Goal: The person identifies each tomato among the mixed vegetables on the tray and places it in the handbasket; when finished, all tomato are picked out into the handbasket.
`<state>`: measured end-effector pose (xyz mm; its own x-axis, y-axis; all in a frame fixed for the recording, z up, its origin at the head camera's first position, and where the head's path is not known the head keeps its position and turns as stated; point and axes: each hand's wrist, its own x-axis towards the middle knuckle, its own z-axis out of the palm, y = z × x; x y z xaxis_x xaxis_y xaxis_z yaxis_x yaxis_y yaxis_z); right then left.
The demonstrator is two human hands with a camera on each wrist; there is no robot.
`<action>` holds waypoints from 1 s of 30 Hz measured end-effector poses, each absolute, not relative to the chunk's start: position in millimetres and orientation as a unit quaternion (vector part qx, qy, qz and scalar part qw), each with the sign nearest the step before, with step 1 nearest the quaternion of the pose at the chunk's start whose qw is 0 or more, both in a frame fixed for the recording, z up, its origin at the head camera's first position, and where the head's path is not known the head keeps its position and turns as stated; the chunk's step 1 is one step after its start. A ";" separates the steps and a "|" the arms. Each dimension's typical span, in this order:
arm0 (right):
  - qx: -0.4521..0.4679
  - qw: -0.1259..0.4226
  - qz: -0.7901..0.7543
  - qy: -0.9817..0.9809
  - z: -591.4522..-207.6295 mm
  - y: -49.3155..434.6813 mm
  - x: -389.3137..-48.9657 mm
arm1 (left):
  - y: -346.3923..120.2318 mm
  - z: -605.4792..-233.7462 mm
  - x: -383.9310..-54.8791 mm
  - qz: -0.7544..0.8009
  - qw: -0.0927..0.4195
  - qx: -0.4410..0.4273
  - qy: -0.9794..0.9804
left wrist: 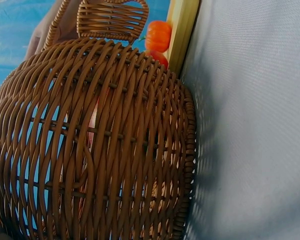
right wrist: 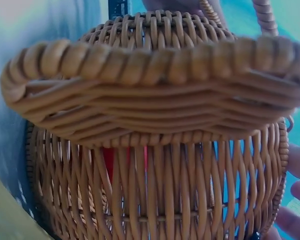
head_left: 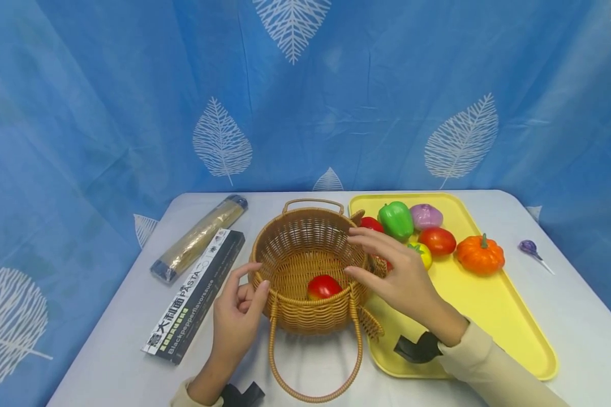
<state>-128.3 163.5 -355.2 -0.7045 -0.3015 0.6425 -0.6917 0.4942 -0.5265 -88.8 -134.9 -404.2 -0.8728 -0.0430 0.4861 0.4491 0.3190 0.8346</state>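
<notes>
A brown wicker basket (head_left: 310,311) stands in the middle of the table, its large looped handle folded down toward the front. Inside lies a red, rounded toy fruit (head_left: 324,287) with a yellowish patch. My left hand (head_left: 236,319) is at the basket's left rim, thumb and index finger apart, the other fingers bent. At the right rim, my right hand (head_left: 404,274) has its thumb and fingers spread, with the tips over the opening. Both wrist views are filled by the basket's woven side (left wrist: 100,140); a woven flap (right wrist: 155,95) sticks out in the right one.
A yellow tray (head_left: 468,316) on the right bears a green pepper (head_left: 397,220), a purple onion (head_left: 426,216), red tomatoes (head_left: 438,242), a yellow piece and an orange pumpkin (head_left: 481,254). Left lie a pasta box (head_left: 196,297) and a pasta packet (head_left: 201,237). A small purple-headed stick (head_left: 529,247) lies far right.
</notes>
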 end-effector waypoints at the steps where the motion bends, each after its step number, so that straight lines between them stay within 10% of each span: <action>1: 0.300 0.241 0.412 -0.826 -355.1 164.6 -128.4 | -134.8 -404.2 -88.8 -0.568 0.217 -0.131 -0.783; 30: 0.116 0.252 0.483 -0.830 -345.6 251.3 -133.0 | -133.9 -402.9 -88.5 -0.567 0.217 -0.128 -0.784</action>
